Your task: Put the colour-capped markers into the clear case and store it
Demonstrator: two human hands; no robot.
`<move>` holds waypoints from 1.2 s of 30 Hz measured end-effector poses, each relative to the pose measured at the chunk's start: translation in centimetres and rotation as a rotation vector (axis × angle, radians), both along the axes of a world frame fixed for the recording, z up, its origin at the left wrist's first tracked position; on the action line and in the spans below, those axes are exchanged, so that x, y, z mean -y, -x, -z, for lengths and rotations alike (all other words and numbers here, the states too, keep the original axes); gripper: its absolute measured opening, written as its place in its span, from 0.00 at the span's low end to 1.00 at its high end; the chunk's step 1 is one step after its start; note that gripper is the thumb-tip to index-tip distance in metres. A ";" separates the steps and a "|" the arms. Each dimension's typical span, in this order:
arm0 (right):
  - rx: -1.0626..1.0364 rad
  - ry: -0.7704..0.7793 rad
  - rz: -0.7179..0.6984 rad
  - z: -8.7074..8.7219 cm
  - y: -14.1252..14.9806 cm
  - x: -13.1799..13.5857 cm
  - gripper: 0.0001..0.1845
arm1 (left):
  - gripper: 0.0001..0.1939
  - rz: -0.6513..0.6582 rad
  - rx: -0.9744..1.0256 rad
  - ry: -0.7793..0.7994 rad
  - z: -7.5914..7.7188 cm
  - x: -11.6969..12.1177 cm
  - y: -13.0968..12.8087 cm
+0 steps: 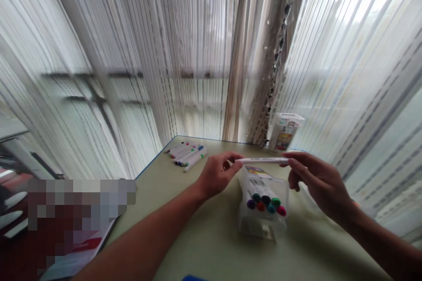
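A white marker (263, 160) lies level in the air, pinched at one end by my left hand (220, 170) and at the other by my right hand (316, 175). Its two ends are covered by my fingers. Just below it, a clear plastic case (245, 221) stands open on the table. Several markers (266, 204) sit inside with their coloured ends facing me: purple, orange, teal, green, pink and dark ones. To the left of my left hand, a pile of white markers (189, 156) with coloured ends rests on the table.
The pale green table (198, 246) has a blue edge. At its back right stands another clear case (286, 131) with a printed label. A clear plastic piece (310, 197) lies beneath my right hand. Sheer striped curtains (198, 52) hang behind the table. The lower left is blurred by pixelation.
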State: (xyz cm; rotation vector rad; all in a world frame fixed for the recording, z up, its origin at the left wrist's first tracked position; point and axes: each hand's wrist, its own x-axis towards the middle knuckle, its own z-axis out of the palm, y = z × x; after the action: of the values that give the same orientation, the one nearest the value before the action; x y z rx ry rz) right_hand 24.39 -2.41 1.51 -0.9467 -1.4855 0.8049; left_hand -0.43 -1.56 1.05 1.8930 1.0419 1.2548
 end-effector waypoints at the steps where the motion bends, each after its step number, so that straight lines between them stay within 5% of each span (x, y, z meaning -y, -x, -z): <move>1: 0.010 0.001 0.002 -0.1 0.1 0.1 0.18 | 0.16 -0.007 -0.005 -0.009 -0.1 0.0 0.0; 22: 0.103 0.028 -0.051 0.4 0.2 0.1 0.17 | 0.15 -0.049 0.013 -0.054 -0.3 0.4 -0.1; 36: -0.111 0.099 -0.094 0.6 0.2 -0.1 0.17 | 0.15 0.105 0.389 0.171 -0.4 -0.2 -0.1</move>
State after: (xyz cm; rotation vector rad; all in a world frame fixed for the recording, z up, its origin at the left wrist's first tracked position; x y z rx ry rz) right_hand 24.18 -2.28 0.93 -0.8959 -1.4119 0.9918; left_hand -0.30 -1.38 1.42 1.4790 0.8036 1.3569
